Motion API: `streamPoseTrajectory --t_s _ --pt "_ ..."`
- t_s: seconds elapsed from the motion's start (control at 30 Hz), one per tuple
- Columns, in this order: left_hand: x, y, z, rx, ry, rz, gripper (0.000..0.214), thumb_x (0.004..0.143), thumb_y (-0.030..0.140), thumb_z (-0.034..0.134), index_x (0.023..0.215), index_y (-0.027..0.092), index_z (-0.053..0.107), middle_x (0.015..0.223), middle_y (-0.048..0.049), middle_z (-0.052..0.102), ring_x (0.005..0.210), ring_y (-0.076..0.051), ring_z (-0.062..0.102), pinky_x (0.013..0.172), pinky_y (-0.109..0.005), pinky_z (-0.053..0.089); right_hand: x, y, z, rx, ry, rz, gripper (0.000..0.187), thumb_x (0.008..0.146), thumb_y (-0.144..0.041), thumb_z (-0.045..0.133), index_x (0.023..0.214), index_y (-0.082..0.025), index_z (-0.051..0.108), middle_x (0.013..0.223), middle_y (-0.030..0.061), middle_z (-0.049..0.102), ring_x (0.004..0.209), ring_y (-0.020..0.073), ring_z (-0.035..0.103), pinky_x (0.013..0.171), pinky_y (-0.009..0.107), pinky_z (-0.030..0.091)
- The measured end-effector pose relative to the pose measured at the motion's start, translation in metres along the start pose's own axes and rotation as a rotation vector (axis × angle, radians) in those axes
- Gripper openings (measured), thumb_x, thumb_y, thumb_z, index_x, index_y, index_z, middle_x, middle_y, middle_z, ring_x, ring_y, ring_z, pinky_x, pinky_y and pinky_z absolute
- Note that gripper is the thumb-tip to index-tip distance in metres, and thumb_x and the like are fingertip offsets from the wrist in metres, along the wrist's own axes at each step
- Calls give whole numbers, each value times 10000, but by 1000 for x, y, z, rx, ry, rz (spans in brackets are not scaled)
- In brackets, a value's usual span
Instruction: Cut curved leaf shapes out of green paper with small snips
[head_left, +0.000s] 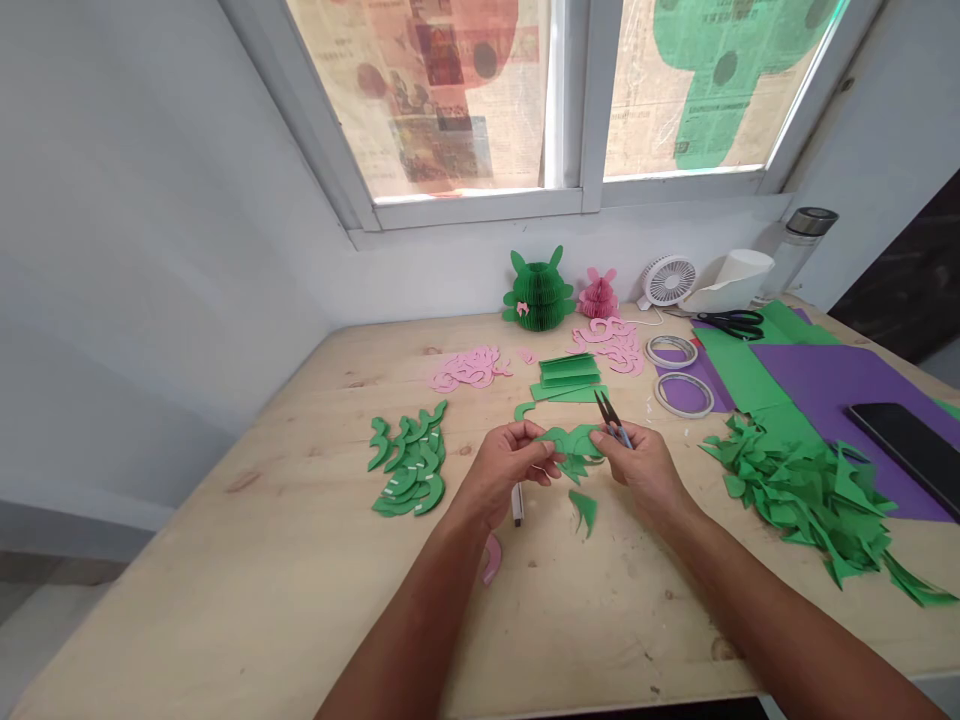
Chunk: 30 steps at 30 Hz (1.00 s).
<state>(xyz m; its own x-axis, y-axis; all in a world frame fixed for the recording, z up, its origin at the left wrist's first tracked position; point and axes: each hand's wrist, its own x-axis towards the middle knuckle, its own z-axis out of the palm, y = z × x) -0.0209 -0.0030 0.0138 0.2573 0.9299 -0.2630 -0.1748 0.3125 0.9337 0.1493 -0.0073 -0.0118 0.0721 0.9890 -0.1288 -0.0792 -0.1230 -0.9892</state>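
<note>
L hand (511, 462) & R hand (643, 468) pinch grn paper (574, 440) btwn them; R also holds scissors (614, 422), tips fwd.

Forearms (420, 610) extended; left grip (510, 462), right grip (643, 468) both pinched.

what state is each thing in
Green curved paper, held by left hand and right hand
Small blue-handled scissors, in right hand, blades parted
Black-handled scissors, apparently shut
Black rectangular phone, screen dark
Clear cylindrical bottle, lidded
Round white fan, upright
Green honeycomb paper figure, fanned open
</note>
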Motion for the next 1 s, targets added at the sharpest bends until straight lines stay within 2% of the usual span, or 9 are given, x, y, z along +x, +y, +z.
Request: streamPoseTrajectory --t_s 0.27,0.47,0.77,1.0 --pt "1 -3 5 -46 50 -18 308 548 300 762 680 150 528 654 -57 673 511 -130 594 495 -238 458 -1 8 3 25 53 -26 349 612 -467 709 660 -149 572 558 -46 362 452 63 217 409 226 139" --pt "1 -3 6 -67 98 7 300 550 280 759 718 148 547 606 -26 644 526 -133 597 505 -237 464 -4 2 6 111 32 40 348 586 -441 732 649 -158 539 527 -73 326 432 49 192 406 224 108" --pt "1 -3 6 -86 51 28 299 556 284 763 754 138 593 602 -19 629 546 -135 597 521 -241 475 -7 -4 7 307 -71 188 421 585 -401 759 618 -197 392 446 -126 205 398 35 109 383 217 64" --pt "2 -5 6 -48 24 56 272 581 296 742 754 147 595 611 -24 638 568 -151 615 539 -254 491 -6 -1 4 407 -189 271 433 613 -352 752 608 -207 345 420 -134 209 376 30 101 361 197 58"
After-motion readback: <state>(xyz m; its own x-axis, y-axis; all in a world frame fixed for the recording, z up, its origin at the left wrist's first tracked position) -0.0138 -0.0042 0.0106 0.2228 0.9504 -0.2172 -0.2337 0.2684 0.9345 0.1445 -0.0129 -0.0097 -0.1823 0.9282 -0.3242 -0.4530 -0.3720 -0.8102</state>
